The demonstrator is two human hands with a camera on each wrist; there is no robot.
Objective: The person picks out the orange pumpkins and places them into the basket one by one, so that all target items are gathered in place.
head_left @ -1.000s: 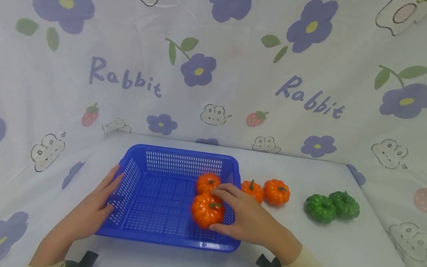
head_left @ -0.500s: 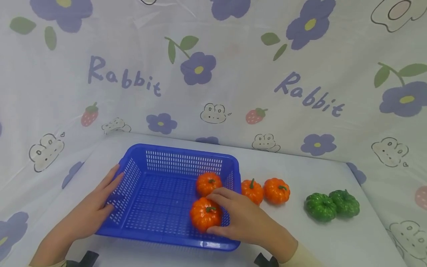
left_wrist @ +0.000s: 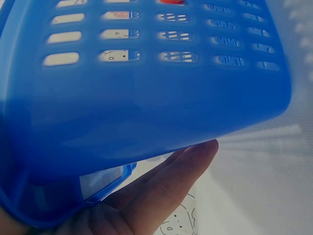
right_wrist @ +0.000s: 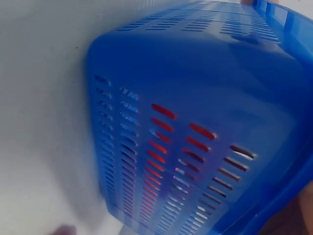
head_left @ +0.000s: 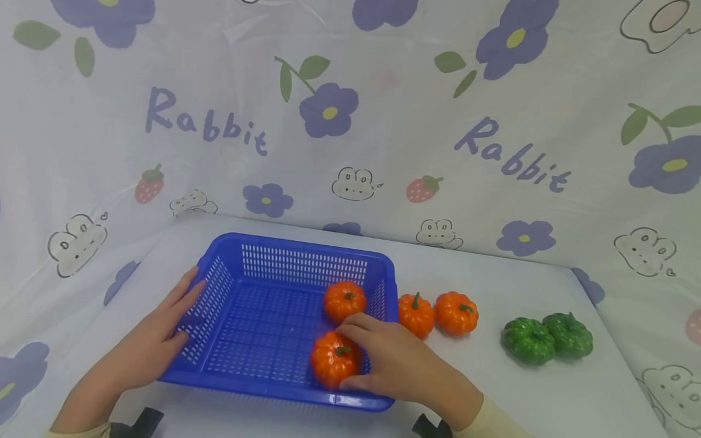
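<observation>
A blue plastic basket (head_left: pixel 263 310) with slotted walls stands on the white table. Along its left side lies my left hand (head_left: pixel 150 344), fingers extended against the outer wall; the left wrist view shows straight fingers (left_wrist: pixel 171 183) under the basket's side. My right hand (head_left: pixel 394 353) reaches over the right rim and holds an orange toy pumpkin (head_left: pixel 331 362) between thumb and fingers, low in the front right corner. Behind it in the basket sits a second orange pumpkin (head_left: pixel 344 299). Through the slots of the basket wall (right_wrist: pixel 195 63), the right wrist view shows orange-red.
Just right of the basket are two more orange pumpkins, one (head_left: pixel 416 316) close to its wall and the other (head_left: pixel 456 313) beside it. Farther right, two green pumpkins (head_left: pixel 528 340) sit side by side. A patterned cloth (head_left: pixel 306 158) hangs behind the table.
My right hand has moved the orange pumpkin toward the near right corner of the basket, away from the other pumpkin inside. The left hand stays at the basket's left side.
</observation>
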